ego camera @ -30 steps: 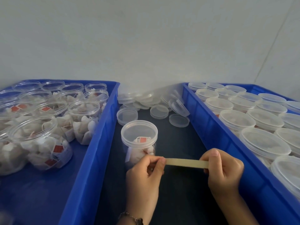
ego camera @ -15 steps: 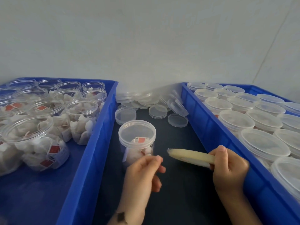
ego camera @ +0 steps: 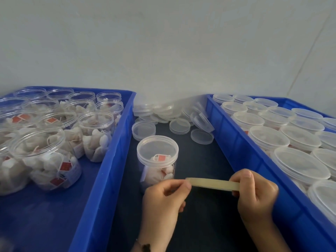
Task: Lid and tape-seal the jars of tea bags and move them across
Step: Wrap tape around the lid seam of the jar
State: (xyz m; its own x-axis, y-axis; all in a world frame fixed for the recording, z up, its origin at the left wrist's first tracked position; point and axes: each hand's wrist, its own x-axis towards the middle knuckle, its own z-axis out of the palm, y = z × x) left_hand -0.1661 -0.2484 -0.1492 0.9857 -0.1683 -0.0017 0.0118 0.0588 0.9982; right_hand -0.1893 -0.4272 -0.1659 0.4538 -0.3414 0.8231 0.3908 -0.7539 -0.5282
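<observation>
Two blue plastic crates: left crate (ego camera: 101,180) with open clear jars of tea bags, right crate (ego camera: 241,151) with lidded ones. Between them, on dark surface, a lidded clear plastic jar (ego camera: 157,160). Just before it, left hand (ego camera: 163,199) and right hand (ego camera: 254,191) pinch opposite ends of a beige tape strip (ego camera: 214,184) with curled fingertips

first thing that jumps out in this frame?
Both hands, left and right, pinch a strip of tape stretched between them, just in front of a lidded jar on the dark mat. A blue crate of open jars sits left, another of lidded jars right, with loose lids piled behind.
</observation>
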